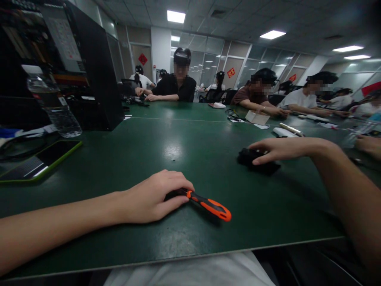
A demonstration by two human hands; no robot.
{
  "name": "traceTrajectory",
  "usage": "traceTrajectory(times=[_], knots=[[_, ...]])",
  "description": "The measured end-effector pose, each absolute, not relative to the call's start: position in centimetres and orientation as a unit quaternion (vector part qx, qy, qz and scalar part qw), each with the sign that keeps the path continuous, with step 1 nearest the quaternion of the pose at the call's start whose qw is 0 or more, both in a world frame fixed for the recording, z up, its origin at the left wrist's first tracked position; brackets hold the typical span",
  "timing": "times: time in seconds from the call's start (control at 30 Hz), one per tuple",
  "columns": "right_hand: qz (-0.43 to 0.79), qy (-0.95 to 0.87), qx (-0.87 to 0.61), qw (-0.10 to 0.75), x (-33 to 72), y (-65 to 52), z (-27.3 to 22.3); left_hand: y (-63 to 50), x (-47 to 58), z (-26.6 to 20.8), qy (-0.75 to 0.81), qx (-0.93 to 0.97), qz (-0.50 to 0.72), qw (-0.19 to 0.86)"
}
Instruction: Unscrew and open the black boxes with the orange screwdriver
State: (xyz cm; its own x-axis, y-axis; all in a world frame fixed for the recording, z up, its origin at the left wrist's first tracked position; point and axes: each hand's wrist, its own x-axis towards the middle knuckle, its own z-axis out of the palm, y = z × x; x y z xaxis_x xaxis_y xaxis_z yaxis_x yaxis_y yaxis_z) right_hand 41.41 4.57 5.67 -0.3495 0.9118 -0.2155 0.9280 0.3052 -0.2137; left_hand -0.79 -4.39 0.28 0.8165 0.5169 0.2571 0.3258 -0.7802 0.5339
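My left hand (162,196) rests on the green tabletop, its fingers and thumb closed on a hand tool with an orange-and-black handle (210,205). The handle points to the right and toward me. My palm and fingers hide the tool's other end, so its exact kind does not show. Farther right, my right hand (275,151) grips a dark black object (247,157) at the table surface, thumb on the near side. That object is blurred and partly covered, and I cannot make out what it is.
A green-edged phone (44,159) and a plastic bottle (56,105) stand near a black computer case (92,67) on the left. Ahead right lie a small open box (257,118), cables (233,115) and a white item (285,132). Several people sit around the table (178,139).
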Motion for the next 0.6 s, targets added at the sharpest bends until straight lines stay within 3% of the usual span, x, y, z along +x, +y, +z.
traceTrajectory(times=[0.33, 0.47, 0.6], knots=[[-0.213, 0.887, 0.409, 0.037, 33.1, 2.1, 5.1, -3.2, -0.7, 0.4, 0.407, 0.749, 0.371, 0.367], [-0.194, 0.918, 0.345, -0.017, 30.9, 1.8, 3.9, -2.5, -0.8, 0.2, 0.427, 0.708, 0.414, 0.382], [-0.152, 0.914, 0.354, -0.127, 29.7, 1.7, 2.3, -2.4, -0.6, 0.1, 0.409, 0.684, 0.432, 0.423]])
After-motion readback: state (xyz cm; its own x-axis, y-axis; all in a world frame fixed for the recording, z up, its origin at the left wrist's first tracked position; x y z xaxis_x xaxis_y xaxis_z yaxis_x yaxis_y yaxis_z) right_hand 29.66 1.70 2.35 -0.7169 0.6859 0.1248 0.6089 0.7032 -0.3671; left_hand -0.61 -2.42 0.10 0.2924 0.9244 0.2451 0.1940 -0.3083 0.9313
